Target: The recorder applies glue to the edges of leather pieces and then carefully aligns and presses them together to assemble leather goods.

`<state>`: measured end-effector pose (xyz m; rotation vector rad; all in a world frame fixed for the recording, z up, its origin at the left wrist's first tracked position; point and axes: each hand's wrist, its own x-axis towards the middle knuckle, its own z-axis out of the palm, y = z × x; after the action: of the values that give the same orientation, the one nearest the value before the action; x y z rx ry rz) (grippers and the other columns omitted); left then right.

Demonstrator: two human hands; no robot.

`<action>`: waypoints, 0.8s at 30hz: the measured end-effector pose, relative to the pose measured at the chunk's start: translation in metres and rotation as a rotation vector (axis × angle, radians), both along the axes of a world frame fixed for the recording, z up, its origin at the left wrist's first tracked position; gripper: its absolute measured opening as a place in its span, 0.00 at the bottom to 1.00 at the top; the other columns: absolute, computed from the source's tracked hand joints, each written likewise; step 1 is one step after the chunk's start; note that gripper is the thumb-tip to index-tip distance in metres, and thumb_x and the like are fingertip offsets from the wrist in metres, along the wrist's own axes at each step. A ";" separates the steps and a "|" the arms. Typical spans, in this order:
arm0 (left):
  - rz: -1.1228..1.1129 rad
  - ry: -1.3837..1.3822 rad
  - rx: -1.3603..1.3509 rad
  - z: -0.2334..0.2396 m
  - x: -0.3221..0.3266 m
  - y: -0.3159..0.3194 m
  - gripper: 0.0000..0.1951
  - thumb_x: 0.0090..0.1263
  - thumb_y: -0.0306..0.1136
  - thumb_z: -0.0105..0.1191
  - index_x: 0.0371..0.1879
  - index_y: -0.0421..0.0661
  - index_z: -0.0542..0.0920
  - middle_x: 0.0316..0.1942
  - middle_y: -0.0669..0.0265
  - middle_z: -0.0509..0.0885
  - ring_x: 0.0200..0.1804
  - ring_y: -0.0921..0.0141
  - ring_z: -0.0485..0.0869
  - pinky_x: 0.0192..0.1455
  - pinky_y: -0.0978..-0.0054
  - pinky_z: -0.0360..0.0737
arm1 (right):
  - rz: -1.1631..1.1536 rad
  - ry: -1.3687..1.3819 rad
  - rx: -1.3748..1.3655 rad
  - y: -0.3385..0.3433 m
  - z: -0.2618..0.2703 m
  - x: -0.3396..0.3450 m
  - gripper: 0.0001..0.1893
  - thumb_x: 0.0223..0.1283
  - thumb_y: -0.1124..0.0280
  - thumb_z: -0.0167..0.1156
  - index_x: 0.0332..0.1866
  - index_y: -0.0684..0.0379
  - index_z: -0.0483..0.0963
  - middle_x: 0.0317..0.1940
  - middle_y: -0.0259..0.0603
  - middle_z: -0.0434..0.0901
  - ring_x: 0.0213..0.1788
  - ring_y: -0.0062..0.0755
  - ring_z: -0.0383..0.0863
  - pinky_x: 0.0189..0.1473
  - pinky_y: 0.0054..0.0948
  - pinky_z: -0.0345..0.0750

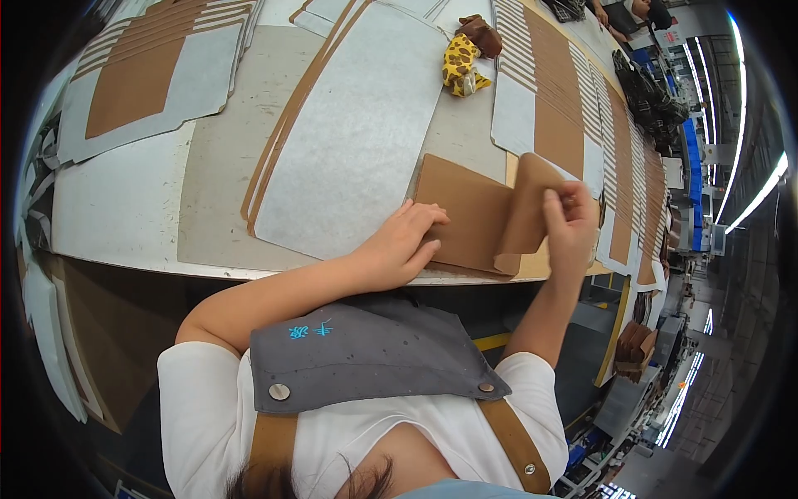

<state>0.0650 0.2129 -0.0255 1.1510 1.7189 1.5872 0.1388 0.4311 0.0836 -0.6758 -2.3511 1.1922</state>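
Note:
A stack of brown sheets, leather-like [464, 212], lies at the table's front edge. My left hand [408, 240] rests on its left side, fingers spread and flat. Between thumb and fingers my right hand [572, 209] pinches the lifted, curling end of the top brown sheet [533, 199]. Left of the stack, and partly beside my left forearm, lie large whitish panels with brown edges [355, 125]. Beyond the stack sits a yellow cloth bundle with brown spots [461, 62], touching a crumpled brown piece [481, 34].
Overlapping rows of white and brown panels [558, 118] run along the right side. Another fanned pile of such panels [134, 87] stands at the far left. The pale table's front edge [237, 273] is close to my body. A co-worker's arm [601, 14] shows at the top right.

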 end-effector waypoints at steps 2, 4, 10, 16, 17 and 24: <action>0.041 0.260 -0.021 -0.003 0.003 0.002 0.17 0.67 0.26 0.47 0.54 0.42 0.66 0.56 0.54 0.70 0.65 0.55 0.65 0.68 0.60 0.60 | -0.029 0.072 0.025 0.003 0.035 -0.002 0.07 0.59 0.78 0.57 0.42 0.63 0.71 0.29 0.30 0.75 0.27 0.11 0.71 0.29 0.12 0.67; 0.067 0.276 -0.008 0.000 0.003 0.002 0.16 0.67 0.26 0.47 0.54 0.41 0.67 0.56 0.54 0.71 0.64 0.54 0.66 0.68 0.60 0.60 | -0.027 0.122 0.074 -0.002 0.066 -0.006 0.09 0.59 0.79 0.57 0.45 0.64 0.72 0.31 0.33 0.78 0.29 0.11 0.74 0.30 0.11 0.69; 0.167 -0.080 0.037 0.016 -0.015 -0.004 0.16 0.69 0.30 0.47 0.55 0.40 0.70 0.57 0.57 0.71 0.64 0.61 0.68 0.68 0.66 0.62 | 0.272 0.318 -0.071 -0.023 0.105 -0.025 0.18 0.58 0.82 0.54 0.56 0.69 0.70 0.41 0.46 0.81 0.41 0.25 0.83 0.42 0.17 0.79; 0.092 -0.933 0.164 0.021 -0.031 -0.007 0.20 0.75 0.41 0.42 0.58 0.39 0.70 0.53 0.63 0.74 0.59 0.71 0.71 0.62 0.72 0.67 | 0.580 0.375 -0.221 -0.041 0.104 -0.049 0.18 0.57 0.86 0.53 0.54 0.72 0.71 0.44 0.51 0.80 0.46 0.29 0.82 0.48 0.22 0.77; 0.044 -1.013 0.218 0.025 -0.030 -0.013 0.21 0.76 0.43 0.41 0.58 0.39 0.70 0.52 0.64 0.75 0.57 0.73 0.72 0.60 0.72 0.69 | 0.590 0.376 -0.228 -0.043 0.102 -0.052 0.18 0.57 0.86 0.53 0.54 0.72 0.71 0.44 0.51 0.80 0.46 0.29 0.82 0.48 0.22 0.77; 0.292 -0.862 0.385 0.024 -0.035 -0.049 0.17 0.76 0.38 0.42 0.54 0.39 0.72 0.43 0.67 0.79 0.44 0.77 0.76 0.54 0.75 0.71 | 0.543 0.348 -0.414 -0.043 0.063 -0.069 0.15 0.59 0.83 0.54 0.52 0.71 0.73 0.41 0.47 0.81 0.43 0.26 0.81 0.46 0.20 0.77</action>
<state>0.0297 0.1638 -0.0011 0.2393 1.0486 2.2117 0.0695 0.3880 0.1461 0.0826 -2.0579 1.8842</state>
